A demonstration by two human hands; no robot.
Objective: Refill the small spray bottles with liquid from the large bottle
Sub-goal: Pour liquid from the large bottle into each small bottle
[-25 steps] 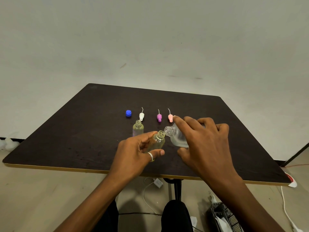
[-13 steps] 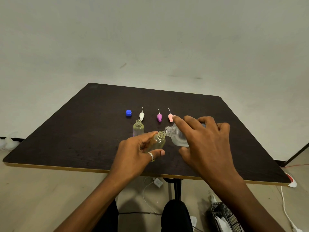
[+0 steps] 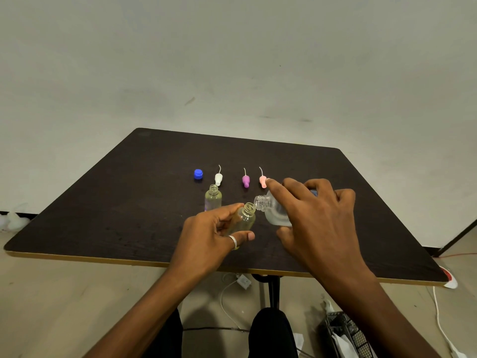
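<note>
My left hand grips a small clear bottle holding yellowish liquid, tilted with its open neck up and to the right. My right hand holds the large frosted bottle tipped on its side, its threaded mouth touching the small bottle's rim. Another small uncapped bottle stands upright just behind my left hand. Three spray tops lie in a row at the back: white, purple and pink. A blue cap sits left of them.
Everything rests on a dark wooden table with a light edge strip. Below it are the table's post, a white cable and plug on the floor, and a black crate at lower right.
Both hands keep nearly the same pose; the large bottle stays tipped against the small bottle's mouth, with only a slight shift of my right fingers.
</note>
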